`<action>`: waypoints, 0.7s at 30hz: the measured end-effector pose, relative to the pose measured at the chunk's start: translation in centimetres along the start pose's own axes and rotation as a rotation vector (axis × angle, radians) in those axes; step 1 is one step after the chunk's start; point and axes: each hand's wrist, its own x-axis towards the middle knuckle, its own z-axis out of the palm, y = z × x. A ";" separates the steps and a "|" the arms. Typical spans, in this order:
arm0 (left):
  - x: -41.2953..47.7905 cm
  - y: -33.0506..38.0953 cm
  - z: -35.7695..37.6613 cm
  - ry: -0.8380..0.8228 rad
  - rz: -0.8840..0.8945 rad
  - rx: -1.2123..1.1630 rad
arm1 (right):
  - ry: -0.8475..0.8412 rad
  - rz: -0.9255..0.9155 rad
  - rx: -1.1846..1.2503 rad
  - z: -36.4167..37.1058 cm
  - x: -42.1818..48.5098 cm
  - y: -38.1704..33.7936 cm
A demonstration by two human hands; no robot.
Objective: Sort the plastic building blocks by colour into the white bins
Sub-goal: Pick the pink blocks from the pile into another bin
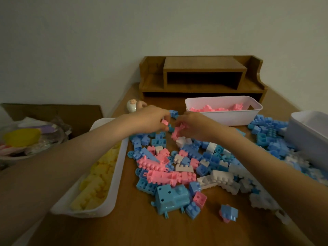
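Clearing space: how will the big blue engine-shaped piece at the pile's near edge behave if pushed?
The blue engine piece looks hollow moulded plastic, so probably stiff and light. Boxy, it should slide, not roll, likely nudging the pink block beside it.

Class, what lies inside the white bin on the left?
Yellow blocks fill the left bin. The left forearm crosses its far end, so the contents there are hidden.

Forearms [74,151], left grip [152,118] and right grip [193,125] are bare.
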 end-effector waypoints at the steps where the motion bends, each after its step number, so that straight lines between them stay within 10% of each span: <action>1: 0.2 0.3 -0.3 0.045 -0.022 0.002 | 0.021 0.020 0.021 -0.3 -0.1 0.4; 15: 5.3 7.4 -1.7 0.269 0.004 -0.171 | 0.552 0.262 0.180 -4.2 -1.5 8.2; 21: 8.3 9.7 -0.6 0.258 0.068 -0.306 | 0.318 0.365 0.000 -3.1 -0.3 11.7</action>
